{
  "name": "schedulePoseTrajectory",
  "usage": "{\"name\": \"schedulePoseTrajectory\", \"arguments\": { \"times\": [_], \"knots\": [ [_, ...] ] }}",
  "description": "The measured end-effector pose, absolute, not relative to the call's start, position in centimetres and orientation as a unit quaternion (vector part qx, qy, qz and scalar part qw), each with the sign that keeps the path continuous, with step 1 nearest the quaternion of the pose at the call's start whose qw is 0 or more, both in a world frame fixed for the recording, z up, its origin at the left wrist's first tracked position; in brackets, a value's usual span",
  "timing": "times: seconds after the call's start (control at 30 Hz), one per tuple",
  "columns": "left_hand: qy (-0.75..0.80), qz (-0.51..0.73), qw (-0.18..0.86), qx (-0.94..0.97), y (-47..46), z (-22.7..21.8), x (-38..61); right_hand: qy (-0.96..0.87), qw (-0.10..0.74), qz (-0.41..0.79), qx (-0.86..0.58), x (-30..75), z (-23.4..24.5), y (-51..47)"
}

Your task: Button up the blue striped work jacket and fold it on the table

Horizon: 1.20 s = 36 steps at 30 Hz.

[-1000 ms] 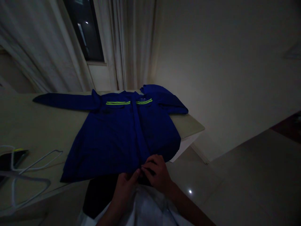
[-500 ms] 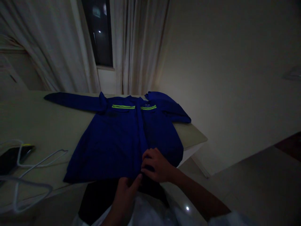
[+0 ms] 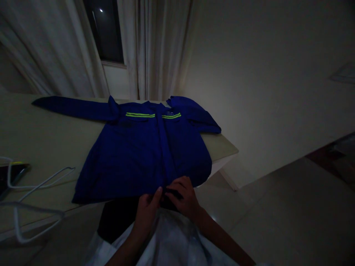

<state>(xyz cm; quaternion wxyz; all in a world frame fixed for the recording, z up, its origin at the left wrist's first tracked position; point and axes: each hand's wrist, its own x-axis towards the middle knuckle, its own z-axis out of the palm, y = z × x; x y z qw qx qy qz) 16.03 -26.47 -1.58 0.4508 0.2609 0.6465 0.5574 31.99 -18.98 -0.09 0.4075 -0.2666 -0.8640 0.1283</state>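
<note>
A dark blue work jacket (image 3: 127, 155) with yellow-green stripes across the chest lies front side up, its bottom hem at the near table edge. One sleeve stretches out to the left; the other is bent at the right. At the hem, by the lower end of the front opening, my left hand (image 3: 148, 208) pinches the cloth between thumb and fingers. Just beside it my right hand (image 3: 183, 195) has its fingers curled on the other front edge. The fingertips are close together, and the dim light hides exactly what lies between them.
The jacket rests on a pale table (image 3: 50, 144) whose right corner juts out near the wall (image 3: 263, 92). White wire hangers (image 3: 41, 210) and a dark flat object with a yellow edge (image 3: 11, 177) lie at the left. Curtains (image 3: 155, 48) hang behind.
The view has shifted, so the jacket and table appear higher and slightly left. My hands stay at the hem, with the left thumb raised a little closer to the right fingers.
</note>
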Motion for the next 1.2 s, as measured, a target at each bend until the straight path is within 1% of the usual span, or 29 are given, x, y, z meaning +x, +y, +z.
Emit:
{"name": "schedulePoseTrajectory", "arguments": {
  "times": [0.2, 0.3, 0.37, 0.5, 0.7, 0.77, 0.87, 1.07, 1.2],
  "knots": [
    [0.658, 0.543, 0.464, 0.238, -26.5, -0.9, 15.7, -0.863, 0.438, 0.078, -0.239, 31.8, -1.1, -19.1],
    [0.657, 0.529, 0.469, 0.262, -26.6, -1.1, 15.6, -0.852, 0.451, 0.079, -0.255, 31.6, -1.5, -19.3],
    [0.644, 0.527, 0.474, 0.287, -26.8, -1.6, 15.3, -0.85, 0.444, 0.092, -0.269, 31.4, -1.6, -19.3],
    [0.643, 0.503, 0.471, 0.334, -27.2, -2.3, 14.5, -0.858, 0.415, 0.145, -0.265, 31.3, -1.6, -18.9],
    [0.658, 0.505, 0.469, 0.303, -27.3, -2.1, 14.4, -0.808, 0.396, 0.319, -0.298, 31.2, -1.0, -18.7],
    [0.642, 0.513, 0.477, 0.312, -27.1, -2.0, 14.8, -0.795, 0.384, 0.348, -0.316, 31.2, -0.5, -18.7],
    [0.623, 0.509, 0.483, 0.345, -26.8, -2.0, 15.3, -0.801, 0.358, 0.339, -0.34, 31.2, 0.6, -18.2],
    [0.618, 0.522, 0.432, 0.399, -26.8, -1.5, 15.2, -0.867, 0.25, 0.283, -0.325, 30.7, 3.1, -15.5],
    [0.644, 0.486, 0.431, 0.405, -27.2, -2.1, 15.6, -0.891, 0.227, 0.226, -0.322, 29.5, 4.6, -10.7]
  ]
}}
